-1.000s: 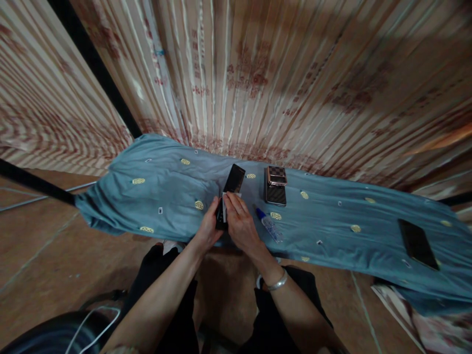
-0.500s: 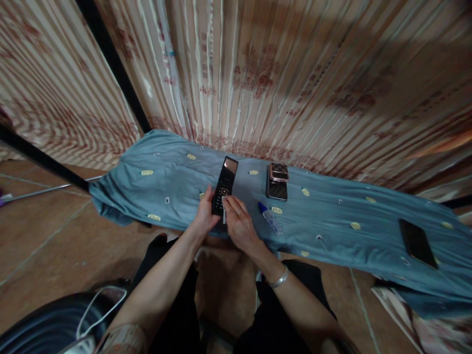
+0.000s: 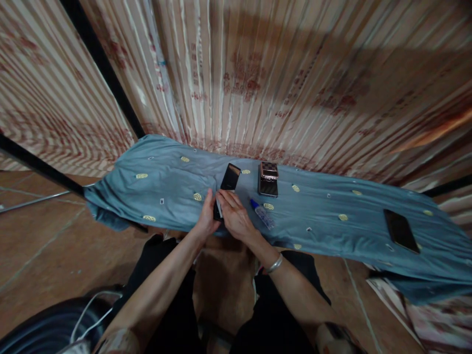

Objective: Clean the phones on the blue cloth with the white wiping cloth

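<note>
A black flip phone (image 3: 231,176) stands opened out over the blue cloth, its dark upper screen pointing away from me. My left hand (image 3: 207,216) grips the keypad half along its left edge, thumb at the side. Across the keys lies my right hand (image 3: 236,214), fingers together and pressing a thin white piece (image 3: 220,201), like cloth or tissue, against them. Most of the keypad is hidden under these fingers. To the right of my right hand a clear bottle with a blue cap (image 3: 262,214) rests on its side.
Two stacked phones, the upper one a checkered flip phone (image 3: 269,169), lie behind the bottle. A dark smartphone (image 3: 401,231) is far right on the blue cloth (image 3: 324,236). Dark metal bars (image 3: 106,73) rise at left before a striped curtain (image 3: 243,113). A black basin (image 3: 47,324) stands lower left.
My right hand has moved slightly left and up over the keypad, covering more keys. The flip phone's screen half now looks tilted more to the right. The whole view has shifted a little.
</note>
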Motion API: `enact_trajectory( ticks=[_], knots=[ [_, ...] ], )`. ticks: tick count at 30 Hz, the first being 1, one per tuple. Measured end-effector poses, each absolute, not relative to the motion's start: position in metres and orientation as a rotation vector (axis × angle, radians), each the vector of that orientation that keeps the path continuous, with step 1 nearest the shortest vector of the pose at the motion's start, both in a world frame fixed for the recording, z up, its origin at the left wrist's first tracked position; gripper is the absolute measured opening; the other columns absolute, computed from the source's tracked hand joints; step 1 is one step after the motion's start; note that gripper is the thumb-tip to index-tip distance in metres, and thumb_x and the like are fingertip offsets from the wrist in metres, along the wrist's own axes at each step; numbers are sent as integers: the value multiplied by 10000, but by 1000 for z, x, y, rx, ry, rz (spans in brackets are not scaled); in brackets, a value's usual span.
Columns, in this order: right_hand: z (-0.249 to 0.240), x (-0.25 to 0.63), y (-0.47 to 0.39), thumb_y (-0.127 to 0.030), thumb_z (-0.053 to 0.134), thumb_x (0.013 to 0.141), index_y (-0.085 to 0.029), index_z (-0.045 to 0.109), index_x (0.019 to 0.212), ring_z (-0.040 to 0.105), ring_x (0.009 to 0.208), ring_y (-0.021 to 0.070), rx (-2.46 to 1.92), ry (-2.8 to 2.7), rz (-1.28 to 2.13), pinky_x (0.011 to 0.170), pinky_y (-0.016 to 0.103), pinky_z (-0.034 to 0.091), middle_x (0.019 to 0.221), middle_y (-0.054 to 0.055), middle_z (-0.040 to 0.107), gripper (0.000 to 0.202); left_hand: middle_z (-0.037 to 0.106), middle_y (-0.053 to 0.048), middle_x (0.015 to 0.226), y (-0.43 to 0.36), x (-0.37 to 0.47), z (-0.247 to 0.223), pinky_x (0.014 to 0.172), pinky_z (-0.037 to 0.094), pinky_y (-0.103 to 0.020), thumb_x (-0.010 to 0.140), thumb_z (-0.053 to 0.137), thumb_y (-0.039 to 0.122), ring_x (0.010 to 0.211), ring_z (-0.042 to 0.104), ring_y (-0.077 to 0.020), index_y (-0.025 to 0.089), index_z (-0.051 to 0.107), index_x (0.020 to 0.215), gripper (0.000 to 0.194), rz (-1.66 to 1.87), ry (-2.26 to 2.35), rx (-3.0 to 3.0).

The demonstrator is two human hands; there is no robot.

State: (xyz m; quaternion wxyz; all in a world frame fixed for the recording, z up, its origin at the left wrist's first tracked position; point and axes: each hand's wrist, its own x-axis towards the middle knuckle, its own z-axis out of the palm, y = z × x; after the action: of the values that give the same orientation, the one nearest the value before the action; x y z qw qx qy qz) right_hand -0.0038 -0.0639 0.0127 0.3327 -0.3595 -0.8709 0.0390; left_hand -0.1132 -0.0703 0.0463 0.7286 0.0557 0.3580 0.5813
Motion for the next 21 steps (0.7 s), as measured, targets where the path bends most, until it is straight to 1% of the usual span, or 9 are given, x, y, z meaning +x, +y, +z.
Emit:
enact_trajectory(
  ticks=[3,5,7,9,11,14,17,19,21],
  knots=[
    [19,6,-55,-116,353,999,-71,557,1432,497,1408,266,-980,-2248,95,1181,490,453,1458,203,582,481,793,-95,999,-79,-105,55,942,565,-364,1047,325,438,1015,744,-244,170,713,1220,502,1252,784,133],
    [22,11,-51,-114,355,999,-63,556,1431,493,1412,268,-1003,-2223,77,1184,493,448,1461,212,577,479,793,-94,1027,-84,-102,57,946,562,-368,1041,363,420,1041,738,-253,181,722,1213,465,1235,796,144],
    [24,15,-51,-113,351,1001,-35,560,1419,494,1411,272,-1004,-2210,56,1186,485,447,1454,227,578,474,790,-103,1046,-86,-100,55,956,557,-374,1033,393,406,1066,730,-264,170,734,1194,444,1226,798,167],
    [23,16,-54,-103,346,999,-16,560,1413,492,1410,275,-984,-2221,39,1183,476,453,1448,234,580,475,787,-108,1065,-87,-101,49,971,548,-369,999,494,405,1093,719,-271,157,740,1180,394,1242,793,202],
    [22,17,-58,-85,354,988,-32,542,1436,472,1424,274,-948,-2263,26,1187,474,451,1461,219,574,489,779,-115,1097,-85,-103,42,996,531,-354,962,576,402,1123,705,-264,127,740,1168,381,1279,800,254],
    [21,18,-62,-65,385,974,-59,536,1451,454,1440,274,-897,-2344,-33,1208,465,430,1475,193,570,500,781,-111,1073,-83,-107,34,998,520,-321,944,616,381,1123,697,-240,92,740,1132,367,1358,876,341],
    [20,21,-59,-72,422,976,-53,561,1427,472,1428,282,-879,-2406,-121,1209,454,430,1465,190,583,472,788,-95,954,-86,-111,32,891,565,-302,946,614,393,993,730,-221,95,743,1098,358,1320,997,412],
    [20,24,-53,-79,451,975,-61,569,1419,483,1422,286,-898,-2425,-156,1204,458,437,1462,186,587,460,776,-85,857,-89,-114,32,757,592,-293,937,620,438,838,742,-206,104,741,1079,383,1232,1064,449],
    [21,29,-45,-67,467,965,-73,581,1409,494,1414,285,-941,-2421,-173,1204,464,435,1460,181,591,458,754,-76,786,-93,-116,34,629,584,-273,918,635,485,697,719,-183,108,735,1044,410,1164,1098,483]
  ],
)
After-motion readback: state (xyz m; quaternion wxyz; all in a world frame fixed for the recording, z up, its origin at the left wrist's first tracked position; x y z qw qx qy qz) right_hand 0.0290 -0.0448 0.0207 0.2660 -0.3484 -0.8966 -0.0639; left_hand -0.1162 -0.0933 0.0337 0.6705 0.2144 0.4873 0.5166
